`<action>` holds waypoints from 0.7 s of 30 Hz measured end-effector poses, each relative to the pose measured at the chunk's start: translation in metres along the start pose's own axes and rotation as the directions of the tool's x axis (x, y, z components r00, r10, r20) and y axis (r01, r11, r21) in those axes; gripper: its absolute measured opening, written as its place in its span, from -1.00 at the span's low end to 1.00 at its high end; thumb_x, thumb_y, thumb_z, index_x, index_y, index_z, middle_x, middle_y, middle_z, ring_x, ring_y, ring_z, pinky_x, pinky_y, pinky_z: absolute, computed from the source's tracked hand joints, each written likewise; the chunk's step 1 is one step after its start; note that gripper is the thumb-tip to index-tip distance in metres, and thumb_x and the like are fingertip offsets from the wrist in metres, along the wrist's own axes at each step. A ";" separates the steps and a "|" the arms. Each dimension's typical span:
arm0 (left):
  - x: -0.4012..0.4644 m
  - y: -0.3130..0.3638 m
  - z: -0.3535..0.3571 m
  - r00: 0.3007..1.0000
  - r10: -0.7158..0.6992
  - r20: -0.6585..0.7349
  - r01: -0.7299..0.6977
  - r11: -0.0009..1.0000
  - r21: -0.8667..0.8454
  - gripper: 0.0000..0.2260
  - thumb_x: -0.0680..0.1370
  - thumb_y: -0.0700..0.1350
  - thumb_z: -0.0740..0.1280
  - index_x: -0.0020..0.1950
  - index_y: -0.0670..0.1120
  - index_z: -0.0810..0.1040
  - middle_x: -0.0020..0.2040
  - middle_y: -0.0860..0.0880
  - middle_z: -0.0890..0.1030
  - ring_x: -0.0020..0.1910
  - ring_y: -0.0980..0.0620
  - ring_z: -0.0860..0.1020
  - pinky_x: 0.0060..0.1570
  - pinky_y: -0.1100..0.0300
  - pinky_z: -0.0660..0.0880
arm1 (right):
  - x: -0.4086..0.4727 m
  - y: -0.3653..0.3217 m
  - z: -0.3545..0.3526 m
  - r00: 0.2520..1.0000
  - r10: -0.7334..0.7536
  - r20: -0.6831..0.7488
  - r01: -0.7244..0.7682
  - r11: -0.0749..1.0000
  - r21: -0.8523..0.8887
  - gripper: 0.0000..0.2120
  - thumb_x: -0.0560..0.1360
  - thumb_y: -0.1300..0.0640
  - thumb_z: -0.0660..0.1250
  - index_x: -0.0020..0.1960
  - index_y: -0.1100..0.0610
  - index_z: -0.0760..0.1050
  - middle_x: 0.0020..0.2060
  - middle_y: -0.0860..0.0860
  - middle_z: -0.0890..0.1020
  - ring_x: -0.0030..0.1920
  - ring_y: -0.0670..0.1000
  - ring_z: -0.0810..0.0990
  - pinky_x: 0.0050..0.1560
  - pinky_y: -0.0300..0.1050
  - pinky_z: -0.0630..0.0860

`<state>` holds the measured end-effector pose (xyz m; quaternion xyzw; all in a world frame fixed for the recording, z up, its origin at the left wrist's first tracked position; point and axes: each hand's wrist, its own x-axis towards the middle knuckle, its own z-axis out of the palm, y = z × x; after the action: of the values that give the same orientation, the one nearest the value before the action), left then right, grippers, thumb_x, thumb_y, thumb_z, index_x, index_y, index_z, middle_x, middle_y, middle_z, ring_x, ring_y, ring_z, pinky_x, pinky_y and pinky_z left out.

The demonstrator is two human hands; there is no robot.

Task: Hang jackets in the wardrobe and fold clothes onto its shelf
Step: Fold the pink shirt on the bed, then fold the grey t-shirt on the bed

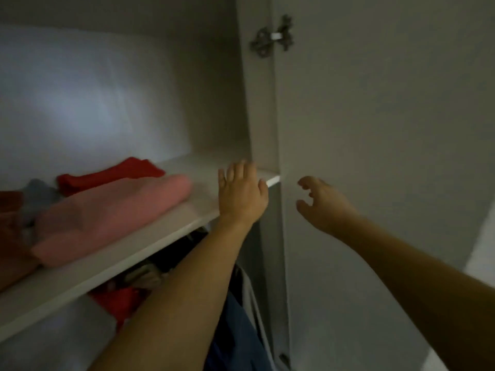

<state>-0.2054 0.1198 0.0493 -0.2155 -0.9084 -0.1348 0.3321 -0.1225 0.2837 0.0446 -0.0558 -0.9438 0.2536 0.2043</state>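
Pink folded garment [112, 218]: lies on the wardrobe shelf [171, 236], near its front edge; its long axis runs from lower left to upper right, and the rolled, rounded end points up and right toward your left hand.
Red folded garment [109, 175]: sits behind the pink one, deeper on the shelf, with much the same slant.
Other clothes: a grey piece [37, 196] and a rust-brown piece [12, 236] lie at the left end of the shelf.
Your left hand [241, 194]: fingers straight and spread, palm down over the shelf's right end, holding nothing; whether it touches the board you cannot tell.
Your right hand [321, 202]: fingers loosely curled, empty, in front of the open wardrobe door [388, 129], apart from the left hand.
Below the shelf: hanging clothes [241, 317], dark, blue and red, partly hidden by your left forearm.
Hinge [273, 36]: at the door's inner edge, high up.
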 end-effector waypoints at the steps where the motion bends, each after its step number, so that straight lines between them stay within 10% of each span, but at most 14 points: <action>1: -0.010 0.016 0.014 0.998 0.067 -0.001 -0.067 0.997 -0.023 -0.57 0.60 0.02 0.17 0.43 -0.12 0.36 0.41 -0.12 0.40 0.44 -0.14 0.28 0.49 -0.14 0.07 | -0.015 0.017 -0.005 1.000 0.021 -0.002 -0.021 0.999 -0.027 -0.50 0.56 -0.01 0.27 0.45 0.03 0.24 0.37 0.04 0.42 0.29 0.08 0.46 0.26 0.00 0.43; 12: -0.130 0.247 0.029 0.863 0.505 0.017 -0.490 0.845 -0.217 -0.56 0.49 -0.12 0.41 0.34 -0.23 0.50 0.31 -0.23 0.52 0.33 -0.26 0.46 0.35 -0.21 0.34 | -0.252 0.203 -0.140 0.941 0.292 -0.171 -0.324 0.923 -0.208 -0.43 0.56 0.04 0.26 0.51 0.11 0.17 0.48 0.04 0.28 0.44 0.08 0.29 0.42 -0.05 0.24; 21: -0.261 0.510 0.008 0.692 0.714 0.108 -0.655 0.683 -0.322 -0.49 0.64 0.04 0.08 0.56 -0.13 0.16 0.55 -0.09 0.20 0.55 -0.11 0.07 0.53 -0.07 -0.04 | -0.478 0.350 -0.288 0.836 0.507 -0.208 -0.547 0.798 -0.253 -0.42 0.56 0.05 0.27 0.50 0.15 0.17 0.47 0.08 0.28 0.44 0.11 0.29 0.44 -0.01 0.25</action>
<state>0.2147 0.4884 -0.0773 -0.5963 -0.7659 -0.0919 0.2223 0.4322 0.6177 -0.0745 -0.3635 -0.9027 0.1488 0.1755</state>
